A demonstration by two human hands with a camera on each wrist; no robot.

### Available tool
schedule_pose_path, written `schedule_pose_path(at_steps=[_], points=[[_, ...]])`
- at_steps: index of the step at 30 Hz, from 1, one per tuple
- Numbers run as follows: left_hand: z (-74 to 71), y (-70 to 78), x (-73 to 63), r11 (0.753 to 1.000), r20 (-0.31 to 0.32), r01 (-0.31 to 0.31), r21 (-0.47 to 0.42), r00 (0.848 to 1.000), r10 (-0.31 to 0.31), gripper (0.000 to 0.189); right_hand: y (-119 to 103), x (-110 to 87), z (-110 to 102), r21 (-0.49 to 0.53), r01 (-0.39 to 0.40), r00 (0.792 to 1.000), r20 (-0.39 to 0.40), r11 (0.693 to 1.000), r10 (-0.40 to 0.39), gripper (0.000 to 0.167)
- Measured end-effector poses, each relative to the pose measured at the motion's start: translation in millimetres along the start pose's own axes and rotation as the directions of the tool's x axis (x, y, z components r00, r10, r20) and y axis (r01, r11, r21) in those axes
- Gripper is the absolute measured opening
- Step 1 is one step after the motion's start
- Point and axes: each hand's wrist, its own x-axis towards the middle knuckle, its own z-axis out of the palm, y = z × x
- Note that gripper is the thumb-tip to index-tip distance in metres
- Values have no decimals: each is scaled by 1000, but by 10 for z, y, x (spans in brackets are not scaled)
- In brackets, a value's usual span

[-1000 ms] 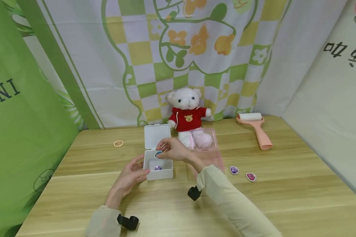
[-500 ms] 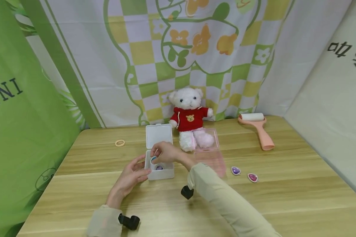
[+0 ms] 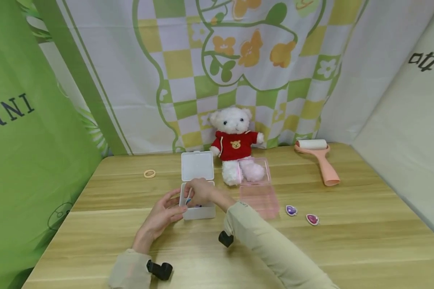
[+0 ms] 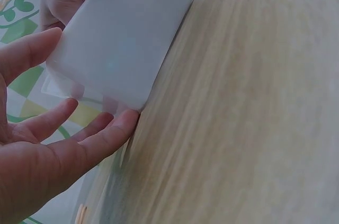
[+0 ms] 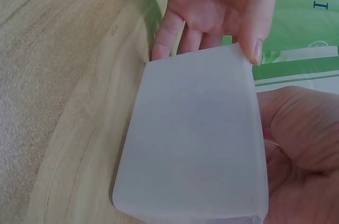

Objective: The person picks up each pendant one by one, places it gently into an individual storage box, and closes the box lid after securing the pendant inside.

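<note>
Right hand [image 3: 201,190] had dropped lower into the box [image 3: 199,213], fingers pinching the blue gem [image 3: 188,200] toward the box's left inside; placement judged nearly done. Left hand [image 3: 164,211], fingers fairly straight, touched the box's left side.

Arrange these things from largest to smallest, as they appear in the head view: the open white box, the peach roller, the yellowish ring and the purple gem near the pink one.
1. White box, lid included
2. Peach roller
3. Yellowish ring and purple gem: too alike to rank; the gem lies nearer the camera.
</note>
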Motion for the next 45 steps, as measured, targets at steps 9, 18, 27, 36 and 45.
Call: schedule_pose_path(at_steps=[9,18,27,36,45], points=[[24,40,18,1000,-18,1,2,1000,-1,72,-10,-8,-9,-66,14,1000,4,998,-14,19],[22,59,-3,1000,-29,4,-4,1000,-4,71,-29,-16,-18,-28,5,1000,20,1000,-4,16],[23,65,-14,1000,-22,-9,0,1000,9,72,-54,-19,-71,-10,9,1000,29,1000,-9,20],[16,37,-16,1000,-6,-4,-4,1000,4,72,-48,-19,-110,-7,30,999,24,1000,-30,19],[24,92,-47,999,-103,-17,40,994,21,64,57,-185,-210,40,153,978,-151,987,-145,13]])
